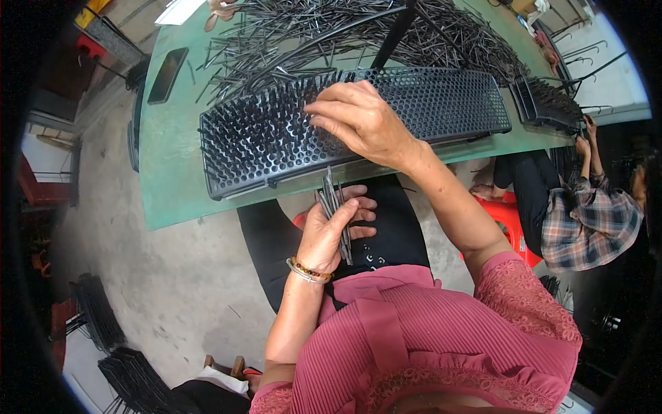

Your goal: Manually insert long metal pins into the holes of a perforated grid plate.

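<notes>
My left hand point(331, 224) is closed round a bundle of thin dark rods point(331, 192), held above my lap just short of the table edge. Over the long black perforated rack point(441, 103) reaches my right hand point(355, 117), its thumb and fingertips pinched together. Whatever lies in that pinch is lost against the dark rods behind it. Many rods point(255, 131) stand upright in the holes across the rack's left half. On the right half the rows of holes show bare.
A big heap of loose dark rods point(455, 34) covers the back of the green table point(172, 200). At its left lies a phone point(167, 76). A second black rack point(545, 103) sits at the right, near a co-worker in a plaid shirt point(586, 221). Another person's hand point(222, 8) shows at the far edge.
</notes>
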Action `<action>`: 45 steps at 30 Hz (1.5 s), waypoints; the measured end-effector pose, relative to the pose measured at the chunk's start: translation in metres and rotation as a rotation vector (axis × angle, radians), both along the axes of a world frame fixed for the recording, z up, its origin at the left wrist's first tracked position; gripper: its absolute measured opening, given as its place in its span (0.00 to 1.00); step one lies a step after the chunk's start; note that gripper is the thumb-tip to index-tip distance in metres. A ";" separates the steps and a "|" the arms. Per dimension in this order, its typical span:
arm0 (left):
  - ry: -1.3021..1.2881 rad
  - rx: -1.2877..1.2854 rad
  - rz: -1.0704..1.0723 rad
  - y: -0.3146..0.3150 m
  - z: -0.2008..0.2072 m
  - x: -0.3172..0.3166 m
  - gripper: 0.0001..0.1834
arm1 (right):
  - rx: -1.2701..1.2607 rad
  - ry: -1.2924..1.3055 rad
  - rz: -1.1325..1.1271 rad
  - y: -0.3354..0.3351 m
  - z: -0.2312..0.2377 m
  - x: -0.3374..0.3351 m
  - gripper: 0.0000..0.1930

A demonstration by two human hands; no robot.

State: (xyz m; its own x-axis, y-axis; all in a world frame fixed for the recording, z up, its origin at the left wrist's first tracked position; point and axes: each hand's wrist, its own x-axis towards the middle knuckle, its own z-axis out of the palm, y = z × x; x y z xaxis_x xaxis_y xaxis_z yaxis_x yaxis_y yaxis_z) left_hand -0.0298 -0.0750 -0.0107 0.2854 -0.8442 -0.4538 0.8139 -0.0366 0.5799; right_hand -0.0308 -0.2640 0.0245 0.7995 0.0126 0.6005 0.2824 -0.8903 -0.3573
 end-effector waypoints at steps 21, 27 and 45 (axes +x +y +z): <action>-0.136 -0.120 -0.048 0.004 0.022 0.014 0.15 | 0.787 0.556 0.139 0.025 0.017 -0.038 0.10; -0.101 -0.089 -0.014 0.006 0.014 0.004 0.14 | 1.224 0.701 0.080 0.032 0.000 -0.050 0.14; 0.038 -0.015 0.055 0.013 0.004 0.008 0.17 | 0.632 0.042 -0.125 0.024 0.008 -0.011 0.07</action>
State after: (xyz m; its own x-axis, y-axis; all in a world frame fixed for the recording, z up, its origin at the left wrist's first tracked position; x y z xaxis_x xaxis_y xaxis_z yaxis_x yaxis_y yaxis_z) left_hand -0.0215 -0.0616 -0.0062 0.3145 -0.8345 -0.4525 0.8358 0.0174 0.5488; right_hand -0.0422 -0.2399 0.0324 0.7950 -0.4279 0.4301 0.1650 -0.5297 -0.8320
